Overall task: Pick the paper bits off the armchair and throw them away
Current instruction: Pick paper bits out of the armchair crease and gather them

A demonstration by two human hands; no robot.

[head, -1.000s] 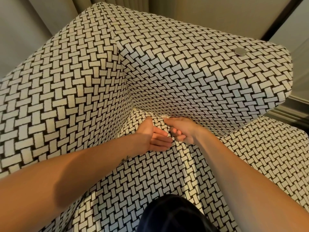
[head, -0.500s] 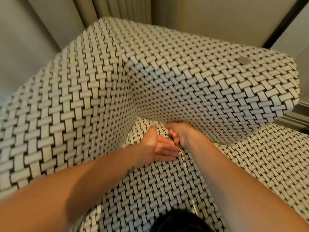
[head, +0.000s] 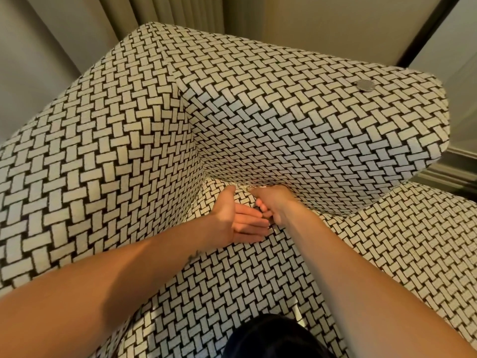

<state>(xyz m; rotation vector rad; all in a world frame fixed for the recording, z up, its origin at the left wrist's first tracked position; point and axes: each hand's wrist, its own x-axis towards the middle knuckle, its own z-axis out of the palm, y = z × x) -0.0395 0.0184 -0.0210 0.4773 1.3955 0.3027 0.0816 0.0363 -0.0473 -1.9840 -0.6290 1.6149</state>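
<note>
Apparently digs curled right hand [head: 277, 202] into back seat crease of armchair [head: 309, 125] at tiny paper bits [head: 249, 187], grasp impossible to tell; cups left hand [head: 237, 223] open, empty, alongside; probably weightless, flimsy, best pinched by exposed edges

beige curtain [head: 167, 11], plain wall [head: 322, 21], dark baseboard [head: 450, 173]

Basket-weave armchair [head: 309, 125], seemingly paper bits [head: 247, 187] in crease
</note>
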